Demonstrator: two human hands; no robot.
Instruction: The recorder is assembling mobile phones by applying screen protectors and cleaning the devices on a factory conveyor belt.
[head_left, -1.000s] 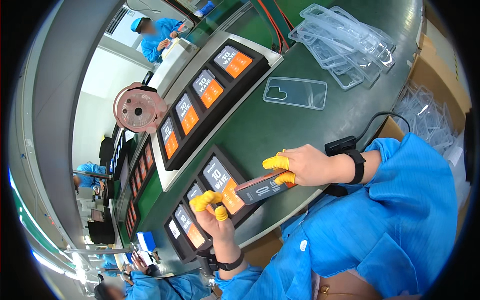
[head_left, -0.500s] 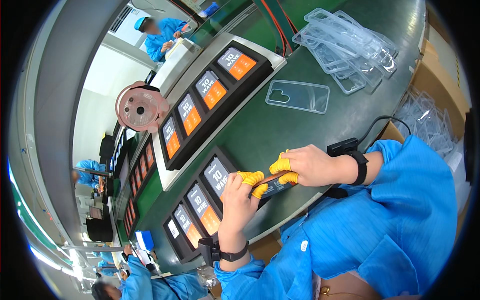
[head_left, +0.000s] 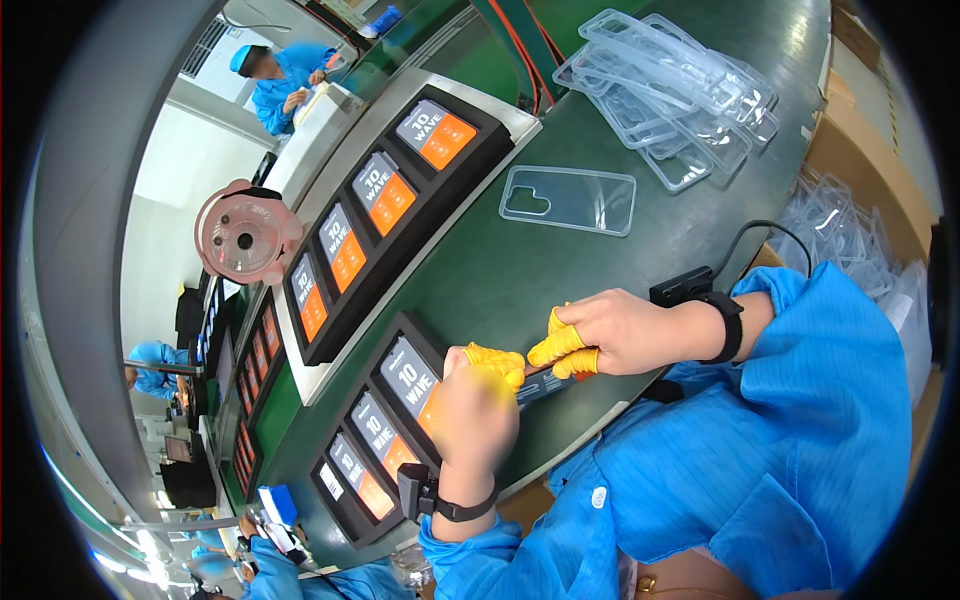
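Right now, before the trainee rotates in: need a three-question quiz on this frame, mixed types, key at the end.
1. Which lies on the green table beside the clear plastic pile? a) pink fan b) clear phone case c) black wristband
2. True or false: the right hand grips a phone with yellow-covered fingers.
3. How many phones sit in the black tray on the raised ledge?

Key: 1. b; 2. true; 3. four.

Factory floor, this: blue-smocked workers (head_left: 285, 88) along the line, green worktop (head_left: 450, 275), black trays (head_left: 408, 245) of identical phones (head_left: 375, 425), heaped clear cases (head_left: 680, 90).
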